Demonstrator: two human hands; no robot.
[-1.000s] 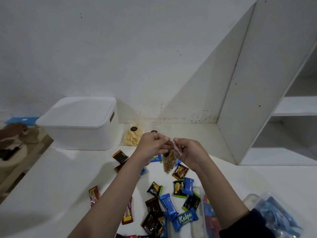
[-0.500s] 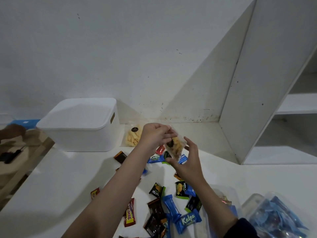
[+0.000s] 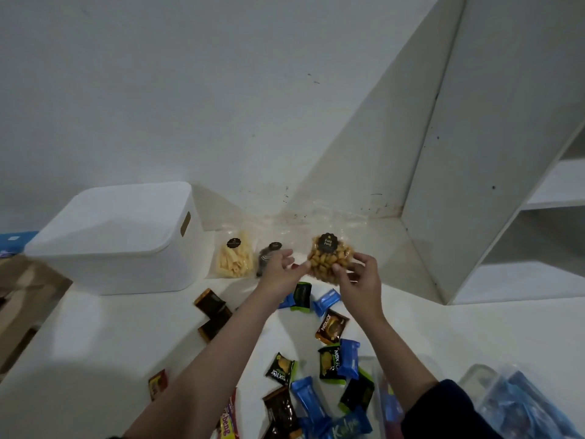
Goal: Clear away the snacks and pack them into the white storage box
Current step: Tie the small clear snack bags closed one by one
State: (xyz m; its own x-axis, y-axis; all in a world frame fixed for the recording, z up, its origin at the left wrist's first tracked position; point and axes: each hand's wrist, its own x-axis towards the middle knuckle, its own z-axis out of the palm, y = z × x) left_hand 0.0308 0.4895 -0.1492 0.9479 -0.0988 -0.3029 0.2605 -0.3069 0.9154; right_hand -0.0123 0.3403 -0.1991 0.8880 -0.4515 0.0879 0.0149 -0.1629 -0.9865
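The white storage box [image 3: 120, 248] stands at the back left with its lid on. My right hand [image 3: 359, 283] grips a clear bag of golden snacks [image 3: 329, 259] with a black label, held upright near the back wall. My left hand [image 3: 280, 272] is beside the bag's left edge, fingers spread, with only the thumb tip touching it. A bag of yellow sticks [image 3: 235, 259] and a dark bag [image 3: 269, 252], partly hidden by my left hand, stand between the box and the held bag. Several small wrapped snacks [image 3: 332, 327] lie scattered on the white table [image 3: 95, 343] under my arms.
A white shelf unit [image 3: 474, 185] rises at the right, its side panel close to the held bag. Clear plastic packs with blue wrapped snacks [image 3: 522, 407] sit at the bottom right. Brown cardboard [image 3: 22, 296] lies beyond the table's left edge.
The snack bag moved away from me toward the back wall and turned upright. My right hand took hold of it, and my left hand loosened its grip and spread its fingers.
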